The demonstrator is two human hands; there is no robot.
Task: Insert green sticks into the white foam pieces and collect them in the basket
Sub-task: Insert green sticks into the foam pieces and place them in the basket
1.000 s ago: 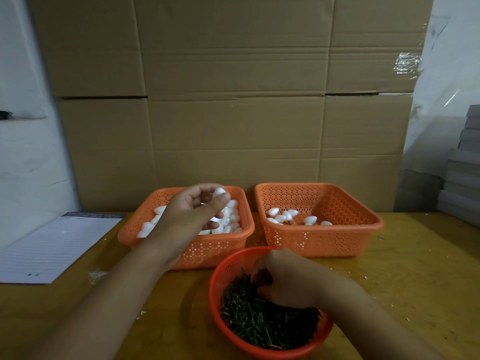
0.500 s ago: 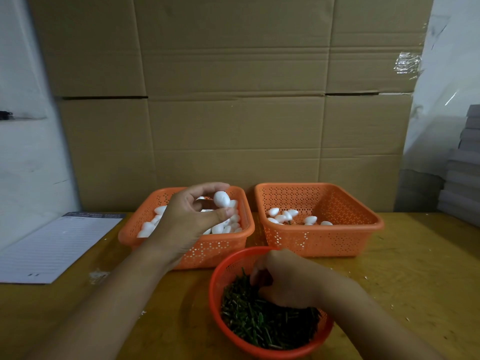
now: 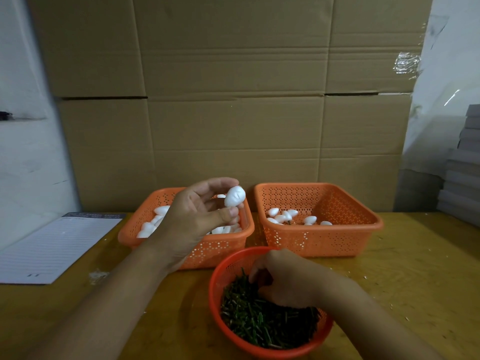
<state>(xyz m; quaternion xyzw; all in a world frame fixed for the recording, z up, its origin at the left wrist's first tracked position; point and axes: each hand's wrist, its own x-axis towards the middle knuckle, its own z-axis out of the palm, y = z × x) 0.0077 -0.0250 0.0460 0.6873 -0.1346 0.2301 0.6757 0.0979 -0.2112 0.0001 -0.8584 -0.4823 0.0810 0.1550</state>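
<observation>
**Bench inventory: foam piece in left grip, right hand in stick bowl**

Head view, single camera.

1. Left hand (image 3: 193, 219): raised above the left basket, palm toward the camera. Its grip is clamped on one white foam piece (image 3: 234, 196), pinched between the thumb below and the fingertips above. The piece sits at the very tip of the grip, clear of the palm, egg-shaped, long axis tilted.

2. Right hand (image 3: 284, 278): lowered into the round red bowl (image 3: 215, 287), fingers curled down among the green sticks (image 3: 259, 320). Whether this grip has closed on a stick cannot be told; the fingertips are hidden.

3. Left basket (image 3: 220, 249): orange, perforated, rectangular, on the bench behind the bowl. Holds a heap of loose foam pieces (image 3: 155, 219), partly hidden by the left hand.

4. Right basket (image 3: 324, 240): same make, just beside the left basket. Holds a few foam pieces (image 3: 281, 216) at its left rear; stick ends are too small to confirm.

5. Bench (image 3: 415, 268): yellow-brown wood, with scattered white crumbs.

6. Lined paper pad (image 3: 52, 248): flat at the bench's left edge.

7. Cardboard boxes (image 3: 233, 100): stacked as a wall behind both baskets.

8. Grey stack (image 3: 465, 165): at far right, contents unclear.
</observation>
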